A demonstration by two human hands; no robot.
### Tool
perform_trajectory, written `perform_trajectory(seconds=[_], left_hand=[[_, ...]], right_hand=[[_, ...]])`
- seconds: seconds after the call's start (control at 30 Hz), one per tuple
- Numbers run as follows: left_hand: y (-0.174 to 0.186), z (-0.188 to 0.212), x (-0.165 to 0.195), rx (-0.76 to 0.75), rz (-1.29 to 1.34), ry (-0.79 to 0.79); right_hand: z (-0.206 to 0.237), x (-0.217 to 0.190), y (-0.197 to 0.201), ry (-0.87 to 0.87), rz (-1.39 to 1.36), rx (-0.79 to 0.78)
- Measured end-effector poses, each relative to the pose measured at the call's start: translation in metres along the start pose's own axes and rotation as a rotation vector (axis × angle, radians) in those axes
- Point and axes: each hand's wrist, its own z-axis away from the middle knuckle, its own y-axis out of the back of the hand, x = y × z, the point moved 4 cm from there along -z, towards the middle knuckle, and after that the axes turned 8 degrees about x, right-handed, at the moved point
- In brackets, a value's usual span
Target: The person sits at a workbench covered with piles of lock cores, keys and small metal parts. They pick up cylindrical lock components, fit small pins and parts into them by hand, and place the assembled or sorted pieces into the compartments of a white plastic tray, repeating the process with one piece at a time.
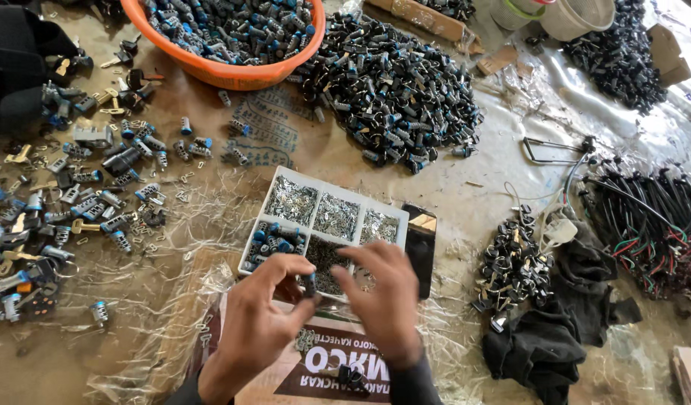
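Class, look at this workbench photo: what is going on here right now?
A person works over a white divided tray of small metal parts. The left hand pinches a small dark cylinder part between thumb and fingers, and the right hand meets it from the other side. An orange basin and a loose pile hold many similar parts.

Compartment tray [281, 225] at centre; basin of lock cylinders [233, 34] at 11 o'clock, loose cylinder heap [394, 86] at 12, wire bundle [649, 225] at 3, scattered keys [60, 195] at 9.
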Motion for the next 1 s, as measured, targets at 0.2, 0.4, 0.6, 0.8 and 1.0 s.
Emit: perform_trajectory(seconds=[0.2,0.4,0.6,0.8,1.0], left_hand=[[-0.007,-0.014,-0.002,0.06,-0.086,-0.037],[-0.011,-0.019,-0.007,0.054,-0.041,-0.077],[-0.011,-0.021,-0.008,0.068,-0.038,-0.159],[-0.009,-0.022,-0.008,0.083,-0.023,-0.152],[-0.009,-0.019,-0.01,0.064,0.024,-0.182]], right_hand=[[-0.014,-0.006,-0.04,0.07,0.165,-0.204],[-0.015,0.006,-0.03,0.103,0.005,-0.065],[-0.016,0.007,-0.043,0.047,0.078,-0.152],[-0.014,0.007,-0.017,-0.055,-0.163,-0.062],[0.006,0.014,-0.035,-0.516,-0.777,-0.277]])
